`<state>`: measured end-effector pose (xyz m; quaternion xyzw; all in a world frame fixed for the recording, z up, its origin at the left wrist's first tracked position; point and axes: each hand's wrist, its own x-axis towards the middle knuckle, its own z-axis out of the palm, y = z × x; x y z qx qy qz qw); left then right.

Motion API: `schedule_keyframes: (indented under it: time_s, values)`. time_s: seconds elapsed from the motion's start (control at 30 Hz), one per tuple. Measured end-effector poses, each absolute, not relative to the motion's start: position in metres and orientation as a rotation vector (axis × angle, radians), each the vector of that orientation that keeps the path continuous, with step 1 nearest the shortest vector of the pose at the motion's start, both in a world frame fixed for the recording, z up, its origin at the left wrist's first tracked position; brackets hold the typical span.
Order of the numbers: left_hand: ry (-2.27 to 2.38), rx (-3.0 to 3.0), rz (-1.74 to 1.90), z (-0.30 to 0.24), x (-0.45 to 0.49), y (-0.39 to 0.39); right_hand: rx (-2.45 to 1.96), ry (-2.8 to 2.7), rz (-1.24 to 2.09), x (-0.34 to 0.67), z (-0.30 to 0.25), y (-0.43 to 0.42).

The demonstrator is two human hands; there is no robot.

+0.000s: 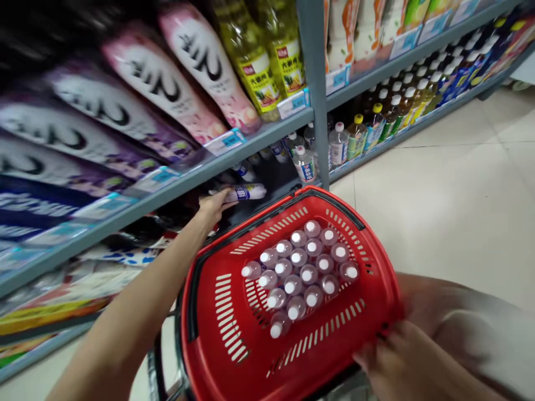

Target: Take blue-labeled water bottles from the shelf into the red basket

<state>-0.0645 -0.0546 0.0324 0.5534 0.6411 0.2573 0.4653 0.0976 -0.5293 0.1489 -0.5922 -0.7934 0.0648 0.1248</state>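
My left hand [214, 206] reaches in under a grey metal shelf [167, 189] and grips a lying plastic bottle [246, 192] with a white cap and blue label. My right hand [397, 356] holds the near rim of a red plastic shopping basket [217, 306]. Inside the basket [276, 228] stand several small bottles with white caps [298, 273], packed in close rows. Their labels are hidden from above.
Shelves run along the left side, stocked with large pink and purple pouches, yellow oil bottles, drink bottles and boxed goods. A dark metal frame [156, 362] shows below the basket. Beige floor tiles [438, 195] extend to the right.
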Motion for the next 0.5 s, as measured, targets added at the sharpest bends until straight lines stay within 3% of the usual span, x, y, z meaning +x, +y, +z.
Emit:
schedule_keyframes:
  time_s: [0.23,0.4,0.5]
  values:
    - [1.56,0.998,1.113,0.105,-0.159,-0.16,-1.505,-2.503,0.194,0.095,0.178,-0.528]
    - [1.467,0.997,1.323,0.155,-0.2,-0.221,-1.675,-2.622,0.658,0.08,0.185,-0.509]
    - [1.379,1.033,1.361,0.193,-0.208,-0.25,-1.752,-2.575,0.667,0.068,0.21,-0.484]
